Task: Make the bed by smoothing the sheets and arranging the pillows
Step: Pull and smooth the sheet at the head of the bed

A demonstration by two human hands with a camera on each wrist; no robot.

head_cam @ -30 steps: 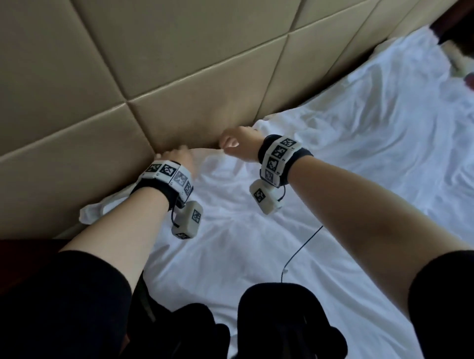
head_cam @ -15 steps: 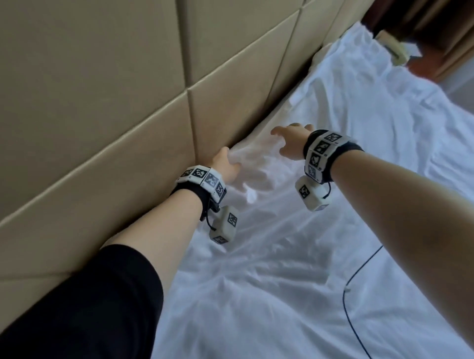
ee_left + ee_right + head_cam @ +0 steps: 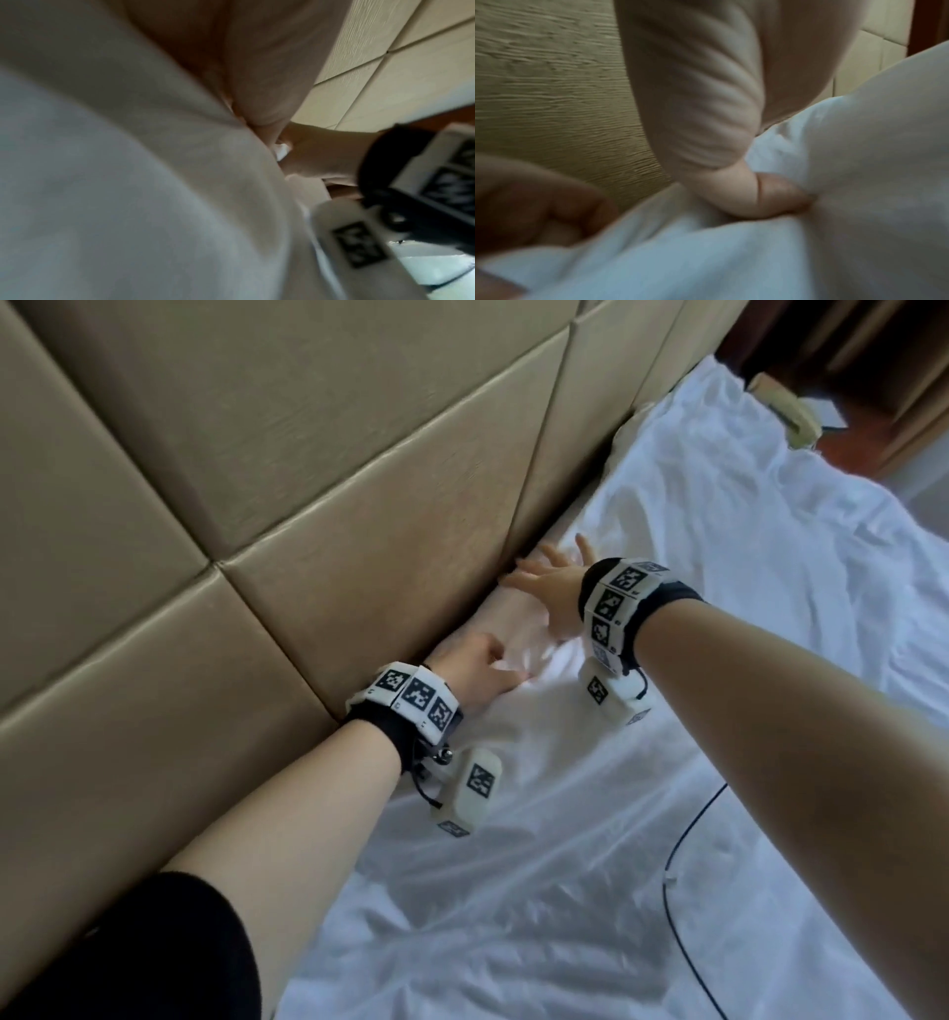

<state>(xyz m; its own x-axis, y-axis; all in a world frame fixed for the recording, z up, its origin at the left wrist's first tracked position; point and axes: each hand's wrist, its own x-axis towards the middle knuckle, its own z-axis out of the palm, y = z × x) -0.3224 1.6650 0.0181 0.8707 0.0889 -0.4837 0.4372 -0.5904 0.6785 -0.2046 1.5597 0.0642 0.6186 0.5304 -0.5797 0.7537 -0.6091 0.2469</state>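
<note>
The crumpled white cotton sheet (image 3: 667, 711) lies spread wide, its top edge bunched against the beige padded leather headboard (image 3: 257, 480). The left hand (image 3: 480, 672) closes its grip on a fold there, while the right hand (image 3: 549, 588) presses flat and splayed, holding nothing. Light, limp and likely to slip, the cloth looks best taken by its edge.

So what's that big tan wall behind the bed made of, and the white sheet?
The headboard looks like padded panels covered in tan leather or imitation leather: it has a soft sheen, a fine streaky grain and sunken seams between the panels. Which of the two it is cannot be told. The sheet looks like thin woven cloth, probably cotton, in matt white: it creases and bunches into soft folds.
</note>
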